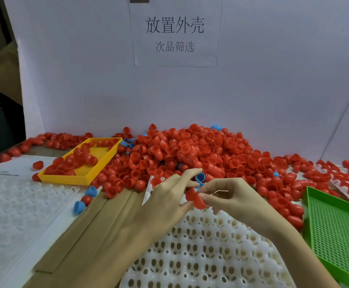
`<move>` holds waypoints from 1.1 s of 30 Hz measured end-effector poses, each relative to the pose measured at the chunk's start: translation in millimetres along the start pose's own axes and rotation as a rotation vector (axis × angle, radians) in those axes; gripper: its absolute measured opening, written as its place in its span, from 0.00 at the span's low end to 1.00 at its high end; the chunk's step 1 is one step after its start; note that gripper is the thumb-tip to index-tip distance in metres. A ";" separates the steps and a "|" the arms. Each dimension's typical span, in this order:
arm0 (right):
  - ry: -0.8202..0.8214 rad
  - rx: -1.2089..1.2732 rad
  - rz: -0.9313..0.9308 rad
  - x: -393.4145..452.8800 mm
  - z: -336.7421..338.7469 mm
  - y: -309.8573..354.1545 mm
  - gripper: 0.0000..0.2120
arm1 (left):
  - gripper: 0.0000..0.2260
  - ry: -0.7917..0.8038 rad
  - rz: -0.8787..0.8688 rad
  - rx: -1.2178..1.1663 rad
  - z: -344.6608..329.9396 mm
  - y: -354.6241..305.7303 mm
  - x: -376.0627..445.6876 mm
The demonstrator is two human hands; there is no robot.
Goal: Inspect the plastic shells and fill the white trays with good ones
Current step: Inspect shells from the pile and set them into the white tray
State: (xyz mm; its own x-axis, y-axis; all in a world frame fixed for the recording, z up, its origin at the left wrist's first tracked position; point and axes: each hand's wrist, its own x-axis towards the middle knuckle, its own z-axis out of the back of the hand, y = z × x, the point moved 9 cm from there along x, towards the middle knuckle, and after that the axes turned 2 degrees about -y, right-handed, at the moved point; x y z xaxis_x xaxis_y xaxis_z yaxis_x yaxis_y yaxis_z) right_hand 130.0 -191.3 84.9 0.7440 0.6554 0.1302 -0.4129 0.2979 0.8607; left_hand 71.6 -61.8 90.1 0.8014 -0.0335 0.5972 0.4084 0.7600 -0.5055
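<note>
Just below the middle of the frame, both hands meet over a single red shell, held above the far edge of the white tray that fills the lower centre. The left hand comes in from the lower left with its fingers partly spread: the thumb and one finger touch the shell's left side while the upper fingers stretch out toward the pile. The right hand comes in from the lower right, its thumb and forefinger pinching the shell's right rim and the other fingers curled under. The tray's sockets nearest the camera hold no shells. Behind the hands a large heap of red shells spreads across the counter against a white backboard, with a few blue shells mixed in; two more blue ones lie loose at centre left beside a lone red one. A yellow tray at centre left holds a scatter of red shells over its mesh floor. A green mesh tray sits at the lower right edge, with no shells on the part in view. Another white tray lies flat at the left on printed paper, and a further white one at the far right is partly covered with red shells. A paper sign with printed Chinese characters is fixed to the backboard at top centre.
</note>
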 end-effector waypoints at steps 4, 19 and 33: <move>-0.093 0.008 0.115 0.4 6.7 13.2 0.05 | 0.31 0.099 0.288 -0.354 -7.1 22.6 -2.0; -0.132 -0.038 0.217 3.3 -4.8 16.6 0.09 | 0.26 0.450 0.308 -0.640 -23.9 20.9 -14.2; -0.270 -0.494 0.128 38.4 26.4 12.2 0.07 | 0.19 -0.117 0.252 -0.075 42.7 57.6 8.9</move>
State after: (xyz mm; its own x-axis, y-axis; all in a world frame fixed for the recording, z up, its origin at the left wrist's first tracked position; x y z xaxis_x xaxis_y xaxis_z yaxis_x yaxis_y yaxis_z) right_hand 167.4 -180.8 113.4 0.7530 0.5266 0.3945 -0.6564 0.5590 0.5067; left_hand 83.7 9.3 92.9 0.8279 0.2286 0.5123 0.2372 0.6848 -0.6890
